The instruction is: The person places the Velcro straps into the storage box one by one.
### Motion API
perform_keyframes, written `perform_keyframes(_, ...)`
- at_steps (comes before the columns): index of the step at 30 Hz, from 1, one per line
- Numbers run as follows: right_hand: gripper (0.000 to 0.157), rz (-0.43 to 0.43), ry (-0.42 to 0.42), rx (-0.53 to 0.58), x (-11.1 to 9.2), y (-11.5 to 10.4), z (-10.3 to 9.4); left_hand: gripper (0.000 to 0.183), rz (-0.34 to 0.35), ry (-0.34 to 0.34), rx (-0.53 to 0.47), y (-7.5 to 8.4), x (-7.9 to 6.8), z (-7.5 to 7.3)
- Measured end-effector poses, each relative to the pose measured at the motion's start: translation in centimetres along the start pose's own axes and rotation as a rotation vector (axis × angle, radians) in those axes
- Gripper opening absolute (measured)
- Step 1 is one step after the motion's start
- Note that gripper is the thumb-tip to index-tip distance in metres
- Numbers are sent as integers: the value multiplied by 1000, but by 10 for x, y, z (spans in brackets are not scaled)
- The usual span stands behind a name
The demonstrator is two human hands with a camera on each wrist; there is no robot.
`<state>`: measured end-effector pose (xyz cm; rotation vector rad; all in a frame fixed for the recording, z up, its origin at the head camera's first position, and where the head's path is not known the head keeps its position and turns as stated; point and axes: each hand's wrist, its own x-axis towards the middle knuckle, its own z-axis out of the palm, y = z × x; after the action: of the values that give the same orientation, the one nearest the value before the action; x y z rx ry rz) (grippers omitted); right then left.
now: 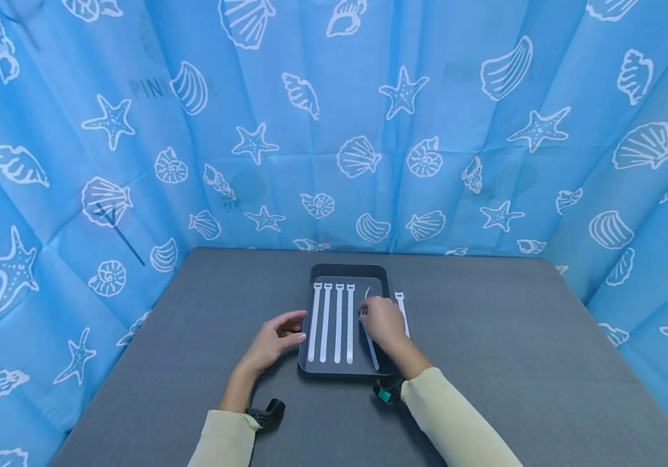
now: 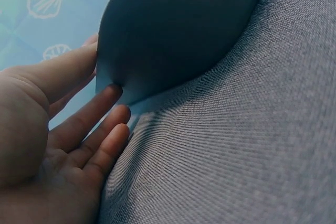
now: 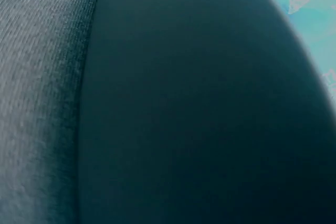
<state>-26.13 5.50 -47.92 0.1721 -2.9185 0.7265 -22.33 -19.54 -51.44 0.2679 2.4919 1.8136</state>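
A dark grey tray (image 1: 340, 371) holds several white cable ties (image 1: 338, 324), lying side by side with their buckle ends at the far side. My right hand (image 1: 383, 321) is over the tray's right part and pinches another white cable tie (image 1: 371, 350), which lies at a slight slant; the fingertips are partly hidden by the hand. At the left rim, my left hand (image 1: 272, 340) has its fingers spread and loosely bent. In the left wrist view its fingertips (image 2: 111, 92) touch the tray's outer wall (image 2: 178, 30). The right wrist view shows mostly the tray's wall (image 3: 184, 77), with no hand visible.
One more white cable tie (image 1: 401, 303) lies just right of the tray, partly behind the right wrist. The grey cloth-covered table (image 1: 503, 337) reaches back to a blue curtain (image 1: 334, 175) with shell and starfish prints. Dark bands (image 1: 266, 413) circle both wrists.
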Motion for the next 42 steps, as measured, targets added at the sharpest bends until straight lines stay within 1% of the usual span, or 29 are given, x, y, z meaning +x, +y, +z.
perform_keyframes(4,16,6,-3,28,-1,-1,-1,46,2,-3,4,-1,0,0)
perform_keyframes(8,16,8,21,61,-2,-2,-1,46,3,-1,4,-2,1,0)
perform_keyframes(10,15,6,32,58,-3,-1,0,47,1,2,6,-3,1,1)
perform_keyframes(16,13,-28,37,0,-4,0,1,46,-7,8,6,-2,0,0)
perform_keyframes(22,11,-39,33,-43,-2,1,3,47,-12,5,0,1,0,0)
perform_keyframes(30,5,-96,37,-204,-3,-1,5,46,-4,-6,-2,2,0,-1)
perform_keyframes(33,8,-146,57,-258,-4,2,2,46,-4,-14,2,2,0,-1)
perform_keyframes(37,20,-236,83,-324,-4,6,-6,46,-3,-15,3,1,1,-1)
perform_keyframes(39,25,-265,67,-335,-4,9,-10,47,5,-13,1,0,1,-1)
perform_keyframes(42,29,-273,0,-320,-4,13,-13,47,13,-13,6,0,1,-1)
